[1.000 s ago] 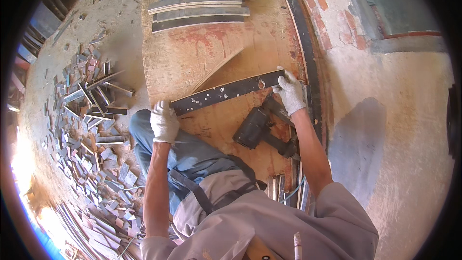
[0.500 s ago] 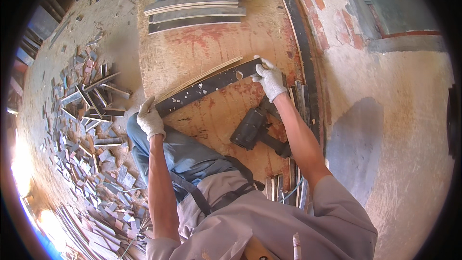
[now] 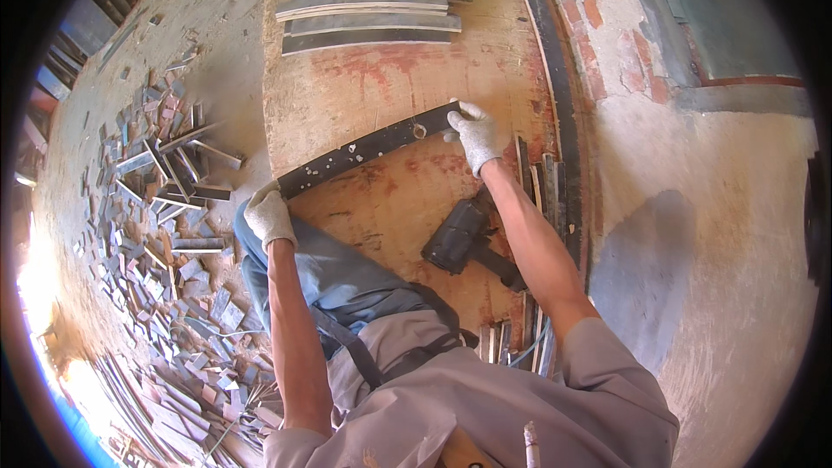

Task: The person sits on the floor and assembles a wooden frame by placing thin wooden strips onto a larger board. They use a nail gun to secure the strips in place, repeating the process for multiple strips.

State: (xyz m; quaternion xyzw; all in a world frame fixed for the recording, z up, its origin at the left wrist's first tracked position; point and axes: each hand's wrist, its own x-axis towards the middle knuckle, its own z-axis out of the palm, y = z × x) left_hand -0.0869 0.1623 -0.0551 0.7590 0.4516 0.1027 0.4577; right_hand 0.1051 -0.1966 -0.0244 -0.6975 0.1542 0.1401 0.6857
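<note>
A long black-faced plywood strip (image 3: 364,146), marked with pale spots and a round hole near one end, is held out in front of me. Its near-left end is gripped by my gloved left hand (image 3: 270,215), just above my bent knee. My gloved right hand (image 3: 474,133) pinches the far-right end, thumb and fingers closed on it. Under my right forearm, a black nail gun (image 3: 458,236) lies on the wooden board (image 3: 390,78), touched by neither hand.
Several dark plywood strips (image 3: 373,24) lie stacked at the board's far end. Offcuts (image 3: 199,251) litter the floor on my left. More strips (image 3: 546,186) lie along the board's right side, beside a plastered wall (image 3: 719,173). A thin hose (image 3: 530,348) runs near my right elbow.
The strip has turned in my hands: its pale layered edge showed along the top before, and now its black face shows. Both hands keep hold of the ends.
</note>
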